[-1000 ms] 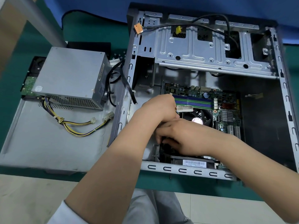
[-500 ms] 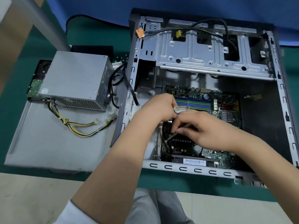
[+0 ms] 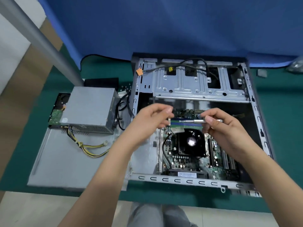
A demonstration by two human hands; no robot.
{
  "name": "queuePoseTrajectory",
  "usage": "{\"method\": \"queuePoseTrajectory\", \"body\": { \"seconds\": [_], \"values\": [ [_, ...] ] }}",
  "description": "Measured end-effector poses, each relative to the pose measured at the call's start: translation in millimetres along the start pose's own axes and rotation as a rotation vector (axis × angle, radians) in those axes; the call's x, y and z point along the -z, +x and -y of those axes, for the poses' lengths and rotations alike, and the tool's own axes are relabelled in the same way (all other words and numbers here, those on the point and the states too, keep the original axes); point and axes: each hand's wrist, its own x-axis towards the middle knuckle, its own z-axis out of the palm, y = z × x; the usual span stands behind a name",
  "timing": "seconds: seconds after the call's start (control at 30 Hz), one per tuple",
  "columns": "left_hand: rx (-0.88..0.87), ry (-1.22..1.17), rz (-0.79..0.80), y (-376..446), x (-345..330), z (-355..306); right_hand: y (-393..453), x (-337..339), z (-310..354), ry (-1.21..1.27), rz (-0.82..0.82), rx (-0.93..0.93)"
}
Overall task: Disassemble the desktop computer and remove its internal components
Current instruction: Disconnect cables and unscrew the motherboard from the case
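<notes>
The open desktop case [image 3: 255, 108] lies on its side on the green mat. Inside it are the motherboard [image 3: 185, 159], the black CPU fan [image 3: 191, 141] and the memory sticks [image 3: 183, 124]. My right hand [image 3: 229, 128] holds a silver screwdriver [image 3: 191, 121] level above the memory sticks, tip pointing left. My left hand [image 3: 150, 120] hovers just left of that tip, fingers loosely curved with a gap between thumb and fingers, and nothing visible in it.
A grey power supply [image 3: 90, 108] with yellow and black cables [image 3: 88, 148] rests on the removed side panel [image 3: 65, 161], over a hard drive [image 3: 56, 115]. The metal drive cage [image 3: 188, 86] spans the case's far side; a black cable with an orange plug [image 3: 139, 72] runs across it.
Both hands have risen out of the case and moved apart. The fan and board they covered now show. The screwdriver now lies level in my right hand.
</notes>
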Motion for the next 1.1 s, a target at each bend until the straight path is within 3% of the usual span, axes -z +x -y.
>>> {"method": "queuePoseTrajectory", "body": {
  "seconds": [0.17,0.47,0.7,0.9,1.0,1.1],
  "values": [
    [-0.030,-0.081,0.063,-4,12,-21,25,-20,21,0.077,0.009,0.037],
    [-0.133,-0.219,-0.140,35,58,-56,89,-58,58,0.087,-0.012,0.082],
    [-0.062,-0.302,-0.202,59,87,-50,136,-87,54,0.188,0.004,-0.052],
    [0.001,-0.292,-0.144,76,117,-34,168,-102,41,0.143,0.016,-0.073],
    [-0.012,-0.318,-0.169,85,135,-26,175,-106,32,0.143,-0.079,-0.030],
    [-0.020,-0.201,-0.368,105,163,-10,173,-101,24,0.137,-0.262,0.024]
  ]
}}
